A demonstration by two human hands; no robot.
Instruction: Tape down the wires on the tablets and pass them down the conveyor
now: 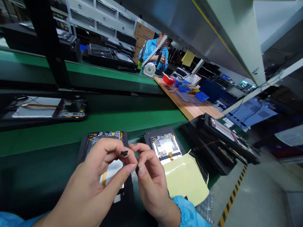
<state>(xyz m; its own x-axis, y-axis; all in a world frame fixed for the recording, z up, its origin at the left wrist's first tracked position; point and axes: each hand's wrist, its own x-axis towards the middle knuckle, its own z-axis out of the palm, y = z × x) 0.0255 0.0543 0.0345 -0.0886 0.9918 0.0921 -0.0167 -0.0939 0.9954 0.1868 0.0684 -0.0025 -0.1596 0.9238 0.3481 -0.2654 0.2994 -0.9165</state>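
Observation:
My left hand [94,183] and my right hand [153,175] meet fingertip to fingertip, both closed in a pinch. Between the fingertips is a small dark piece [137,169], mostly hidden. Another small black piece, apparently tape [124,153], clings to my left index finger. Below my left hand lies an opened tablet-like device [116,172], its circuit board and pale battery exposed. A second opened device [165,144] is beyond my right hand. A yellow backing sheet [187,179] covers its near part, with a black piece at the sheet's lower edge.
Another opened device [45,108] rests at the left on the green bench [131,116]. Stacked devices with black trays [218,144] stand at the right edge. Farther off are a white fan [149,69], a wooden table [188,107] with bins, and a person in blue [151,48].

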